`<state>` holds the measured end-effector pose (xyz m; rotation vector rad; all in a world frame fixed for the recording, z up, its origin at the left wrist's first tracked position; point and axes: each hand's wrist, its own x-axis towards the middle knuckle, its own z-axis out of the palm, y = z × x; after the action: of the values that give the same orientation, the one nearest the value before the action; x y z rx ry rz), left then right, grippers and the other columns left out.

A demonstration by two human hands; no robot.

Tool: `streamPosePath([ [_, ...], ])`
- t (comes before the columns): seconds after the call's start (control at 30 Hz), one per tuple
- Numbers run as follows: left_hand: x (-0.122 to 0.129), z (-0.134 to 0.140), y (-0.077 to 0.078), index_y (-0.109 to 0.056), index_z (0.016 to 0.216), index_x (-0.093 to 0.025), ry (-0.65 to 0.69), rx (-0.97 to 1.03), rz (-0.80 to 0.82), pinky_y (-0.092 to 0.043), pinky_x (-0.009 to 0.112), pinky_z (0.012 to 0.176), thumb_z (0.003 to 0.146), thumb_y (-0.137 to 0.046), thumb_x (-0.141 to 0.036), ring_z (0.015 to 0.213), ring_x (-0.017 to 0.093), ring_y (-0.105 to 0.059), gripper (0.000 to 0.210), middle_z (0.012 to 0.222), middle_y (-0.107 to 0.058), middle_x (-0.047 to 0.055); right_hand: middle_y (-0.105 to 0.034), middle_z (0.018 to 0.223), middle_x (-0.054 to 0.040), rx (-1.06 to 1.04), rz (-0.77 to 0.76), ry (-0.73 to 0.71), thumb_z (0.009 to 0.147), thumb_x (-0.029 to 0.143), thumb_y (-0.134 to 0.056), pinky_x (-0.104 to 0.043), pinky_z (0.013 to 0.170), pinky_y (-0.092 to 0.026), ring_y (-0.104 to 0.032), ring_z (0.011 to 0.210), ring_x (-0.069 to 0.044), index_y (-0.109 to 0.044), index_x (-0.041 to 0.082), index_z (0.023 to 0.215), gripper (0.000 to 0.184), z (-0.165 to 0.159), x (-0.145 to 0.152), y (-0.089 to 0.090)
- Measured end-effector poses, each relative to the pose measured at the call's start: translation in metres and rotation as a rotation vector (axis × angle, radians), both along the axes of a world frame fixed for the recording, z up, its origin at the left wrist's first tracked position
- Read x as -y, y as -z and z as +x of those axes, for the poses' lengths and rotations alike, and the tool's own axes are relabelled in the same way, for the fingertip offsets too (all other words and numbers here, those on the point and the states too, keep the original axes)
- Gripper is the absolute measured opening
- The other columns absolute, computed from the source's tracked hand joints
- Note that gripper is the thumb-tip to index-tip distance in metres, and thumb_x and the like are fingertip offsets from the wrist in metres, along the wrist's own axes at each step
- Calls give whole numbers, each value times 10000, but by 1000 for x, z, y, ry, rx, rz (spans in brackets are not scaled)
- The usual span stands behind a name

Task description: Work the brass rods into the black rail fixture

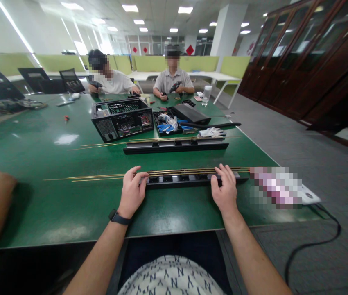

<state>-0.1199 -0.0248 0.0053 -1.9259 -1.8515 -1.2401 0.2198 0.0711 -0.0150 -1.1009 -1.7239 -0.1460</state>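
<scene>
Since you can see right into it, 1 black tray (169,133) mid-tabletop (69,221) holds a jumble of blue and white stuff, gloves by the look of it, and the black computer case (103,132) beside it has hardware showing inside. Can't make out what's in the clear cup (206,96). The thin rods (180,171) up close are long, straight and brassy gold, running lengthwise along the near black rail (192,183), which has silvery patches between dark blocks. Left hand (133,189) is at the rail's left end, right hand (225,189) near its right end, fingers loosely bent around the rods, but I can't tell if they're gripping. Count: 2 rails, at least 3 rods here, more by the far rail (177,150), 1 case, 1 tray, 1 cup, 2 people across from us.
</scene>
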Motion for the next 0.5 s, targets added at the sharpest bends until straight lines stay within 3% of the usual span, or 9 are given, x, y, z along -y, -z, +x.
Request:
streamPosePath([
  [0.2, 2, -8, 1, -681, 1038, -194, -40, -5, 8, -457, 502, 1101, 1000, -544, -256, 1279, 291, -558, 155, 1235, -626, 140, -653, 1372, -181, -5, -2, -2, 984, 285, -566, -582, 1144, -404, -501, 1401, -331, -675, 161, 1251, 313, 0, 0, -1],
  [0.5, 0, 1, -1, -683, 1069, -204, 8, -5, -4, -457, 488, 1112, 998, -548, -247, 1288, 283, -550, 158, 1277, -607, 137, -653, 1374, -177, -11, -9, -2, 975, 272, -571, -578, 1148, -399, -494, 1406, -330, -678, 163, 1254, 318, -1, 1, -2],
])
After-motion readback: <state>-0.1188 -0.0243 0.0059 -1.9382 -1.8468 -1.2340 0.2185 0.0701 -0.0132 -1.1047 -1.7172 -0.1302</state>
